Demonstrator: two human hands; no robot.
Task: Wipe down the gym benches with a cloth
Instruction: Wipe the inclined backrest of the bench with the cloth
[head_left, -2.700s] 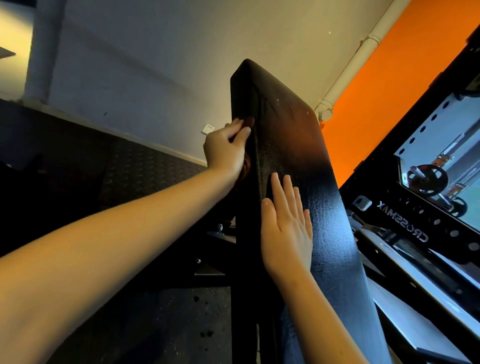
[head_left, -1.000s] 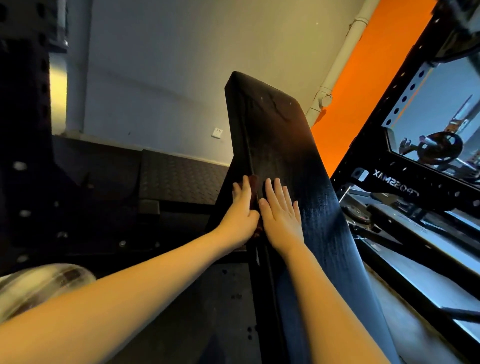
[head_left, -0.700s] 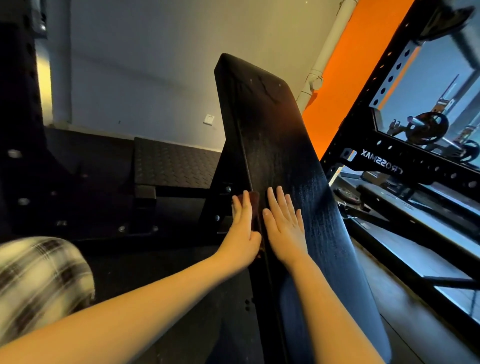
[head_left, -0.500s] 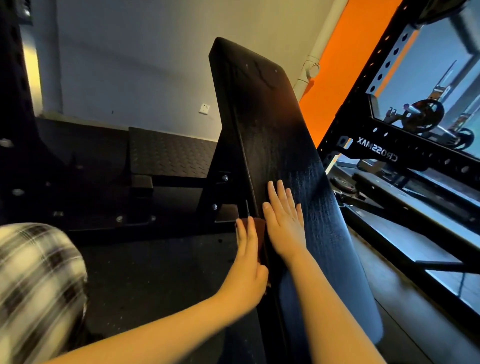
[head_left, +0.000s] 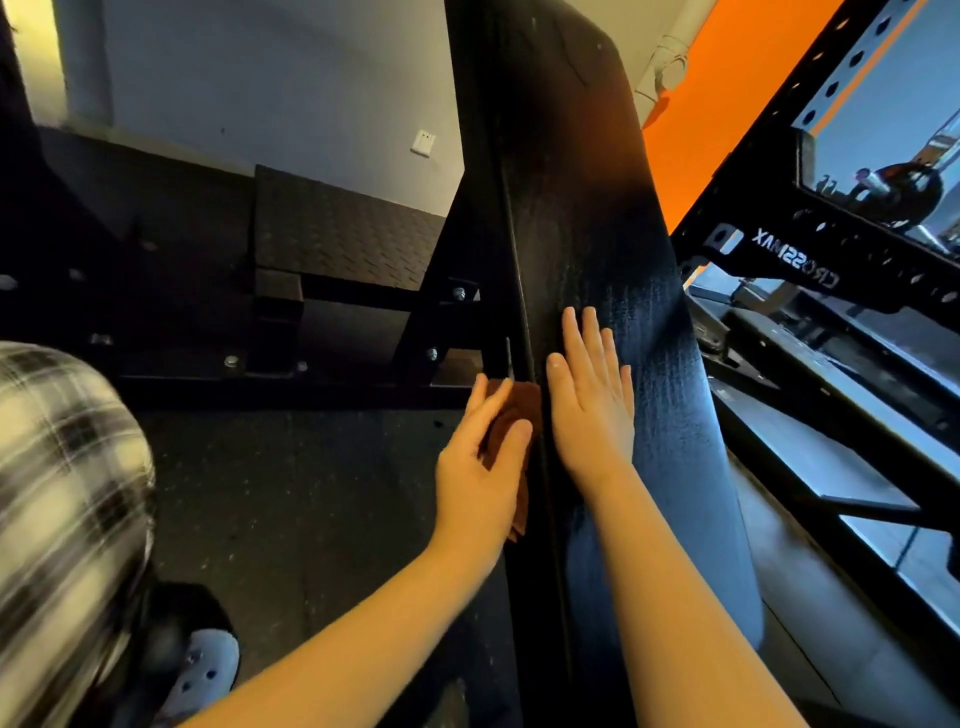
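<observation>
Plaid fabric (head_left: 62, 493) at 8 o'clock, blurred; pale shoe (head_left: 202, 670) at 7.
Left hand (head_left: 483, 467), just below centre: fingers nearly straight, not clenched, pressing the cloth (head_left: 511, 415) against the left side edge of the bench pad (head_left: 587, 234).
Cloth: rust-brown, crumpled, showing between thumb and fingers and below the palm.
Right hand (head_left: 592, 405), at its 3 o'clock: flat, holding nothing, on the pad face.
Pad: black, textured, steeply tilted, streaky sheen.
Black rack (head_left: 795, 254) at 2 o'clock.

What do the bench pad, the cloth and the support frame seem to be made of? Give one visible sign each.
Bench pad: probably vinyl or leatherette; black, grained, slight sheen.
Cloth: soft reddish-brown fabric, creased under the left hand.
Support frame: likely black-painted metal, fixed with silver bolts.
</observation>
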